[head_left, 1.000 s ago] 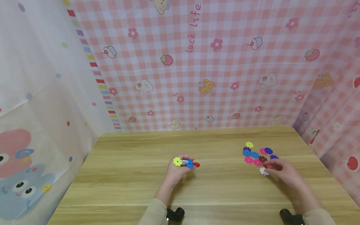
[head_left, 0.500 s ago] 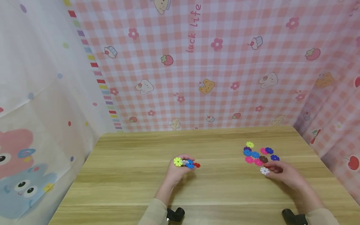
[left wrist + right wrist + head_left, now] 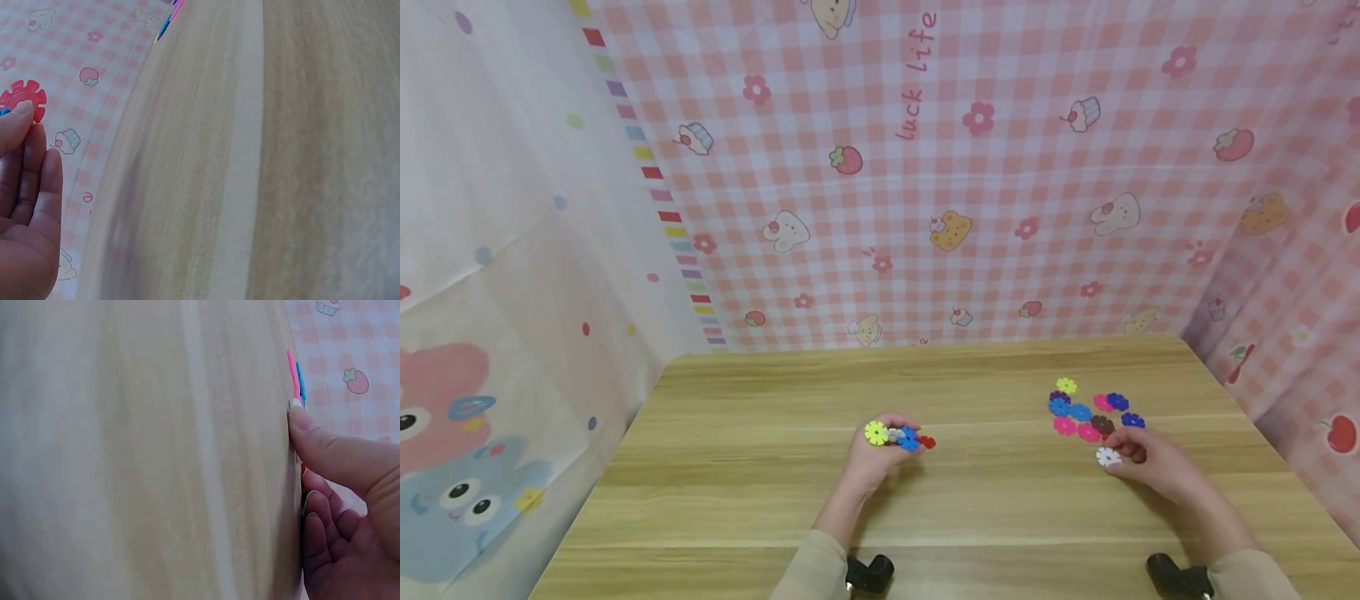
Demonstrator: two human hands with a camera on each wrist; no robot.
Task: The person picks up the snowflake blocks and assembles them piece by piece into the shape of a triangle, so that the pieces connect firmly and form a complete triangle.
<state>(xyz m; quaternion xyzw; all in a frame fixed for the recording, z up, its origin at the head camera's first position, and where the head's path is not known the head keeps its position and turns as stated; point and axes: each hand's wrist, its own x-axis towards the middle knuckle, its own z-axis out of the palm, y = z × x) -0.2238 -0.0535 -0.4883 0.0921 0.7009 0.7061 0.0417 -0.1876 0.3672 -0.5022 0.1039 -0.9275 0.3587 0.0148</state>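
In the head view, my left hand [image 3: 874, 457] holds a joined row of flower-shaped plastic discs above the table: a yellow disc [image 3: 876, 432], a whitish one, a blue disc [image 3: 908, 439] and a red disc [image 3: 928, 442]. The left wrist view shows the thumb against the red disc [image 3: 25, 100], with the rest of the row mostly out of frame. At the right, my right hand [image 3: 1157, 467] has its thumb and index finger on the edge of a white flower disc [image 3: 1107, 456]. Low at the tabletop, the right hand [image 3: 350, 487] covers part of that disc.
Loose flower discs lie just beyond the right hand, among them a brown disc [image 3: 1102, 424], a pink disc [image 3: 1064, 426], a light blue disc [image 3: 1081, 412] and a yellow disc [image 3: 1066, 385]. A wooden table [image 3: 760, 492] backs onto a checked curtain [image 3: 880, 217].
The white disc under the right fingers was tilted and partly hidden; its face now shows more fully. The left hand and its row have barely moved.
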